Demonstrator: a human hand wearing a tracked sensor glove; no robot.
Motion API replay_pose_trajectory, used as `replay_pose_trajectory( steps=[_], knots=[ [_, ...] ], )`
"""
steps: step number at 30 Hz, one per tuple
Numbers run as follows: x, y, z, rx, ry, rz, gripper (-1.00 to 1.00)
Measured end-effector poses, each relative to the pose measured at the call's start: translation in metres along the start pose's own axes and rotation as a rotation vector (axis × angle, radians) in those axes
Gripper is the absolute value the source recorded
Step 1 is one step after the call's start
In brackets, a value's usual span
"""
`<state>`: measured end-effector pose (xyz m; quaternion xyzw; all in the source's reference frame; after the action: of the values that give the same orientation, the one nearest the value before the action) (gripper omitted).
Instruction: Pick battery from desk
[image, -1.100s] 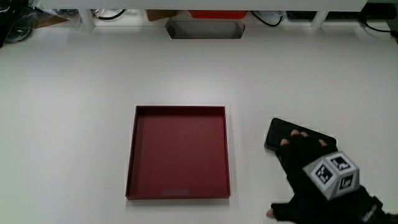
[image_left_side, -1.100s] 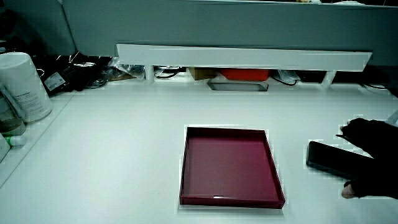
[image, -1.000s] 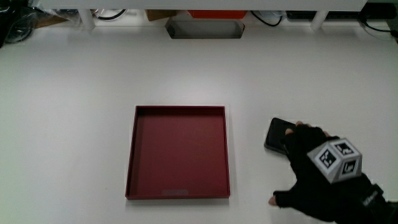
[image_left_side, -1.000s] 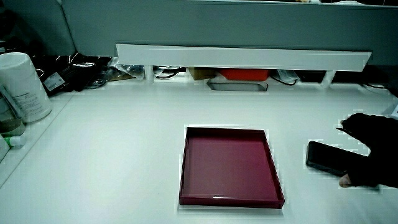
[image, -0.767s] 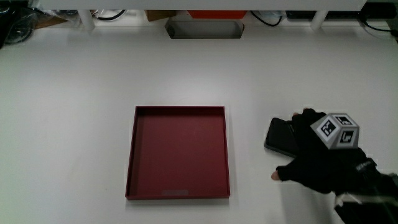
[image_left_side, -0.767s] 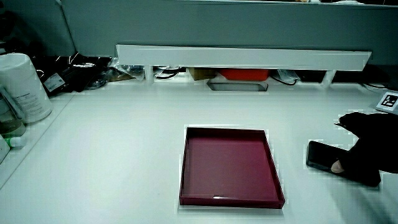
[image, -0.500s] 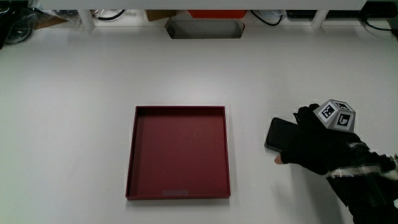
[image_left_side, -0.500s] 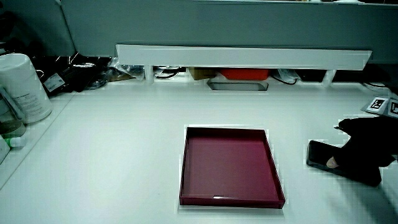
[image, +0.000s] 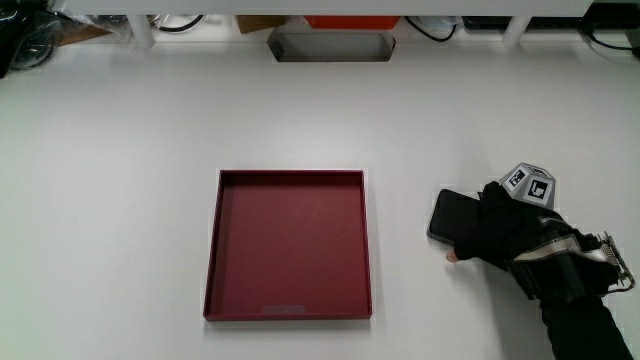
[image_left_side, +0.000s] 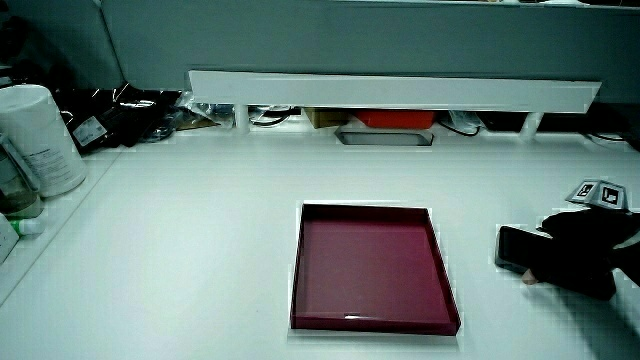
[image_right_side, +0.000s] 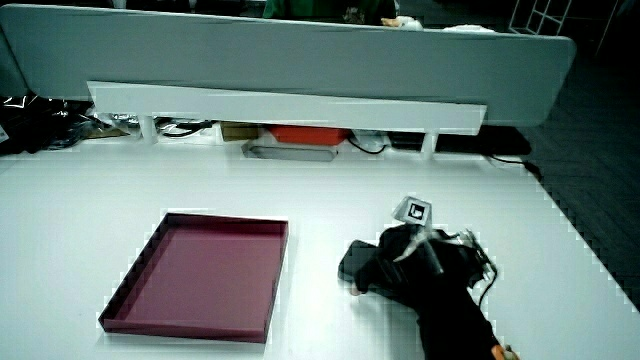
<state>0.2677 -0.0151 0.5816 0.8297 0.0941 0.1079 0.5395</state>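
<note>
Forearm: a black sleeve (image: 585, 325) comes in from the person's side; its end runs out of the main view.
Hand: the hand (image: 503, 235) lies over the battery, knuckles up, the fingers curled down onto it and a bare thumb tip showing at the battery's nearer edge. It appears to be gripping it, though the contact under the palm is hidden.
Cube: the patterned cube (image: 530, 184) sits on the back of the hand, tilted away from the person; in a side view (image_right_side: 418, 210) it shows above the knuckles.
Battery: the battery (image: 452, 213) is a flat black slab with rounded corners, lying on the counter beside the tray. Only the end toward the tray shows; the rest is under the hand. In both side views (image_left_side: 514, 246) (image_right_side: 355, 259) just a dark corner sticks out from under the glove, and I cannot tell whether it has left the surface.
Tray: a shallow dark red square tray (image: 288, 312) sits in the middle of the counter, near the battery and not touching it.
Counter: white counter (image: 120, 140).
White bottle: in a side view, a white bottle (image_left_side: 36, 136) stands at the counter's edge, its label too small to read.
Shelf: a long white shelf (image_left_side: 395, 93) on short legs stands farthest out, with cables, a red object and a grey tray partly hidden under it.
Partition: grey partition (image_right_side: 300, 55) rising above the shelf.
</note>
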Motion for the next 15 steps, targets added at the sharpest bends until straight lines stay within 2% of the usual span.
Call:
replay_pose_trajectory(
  steps=[2, 6, 7, 8, 15],
  knots=[
    [-0.0022, -0.0021, 0.0, 0.0, 0.005, 0.023, 0.0],
    [-0.0014, -0.0032, 0.0004, 0.059, -0.004, 0.024, 0.25],
    [-0.0052, -0.0079, 0.0015, 0.06, -0.008, 0.042, 0.31],
    [-0.0041, -0.0053, 0.0003, 0.069, -0.016, 0.031, 0.38],
    [-0.0047, -0.0079, 0.0011, 0.133, -0.04, 0.064, 0.81]
  ],
)
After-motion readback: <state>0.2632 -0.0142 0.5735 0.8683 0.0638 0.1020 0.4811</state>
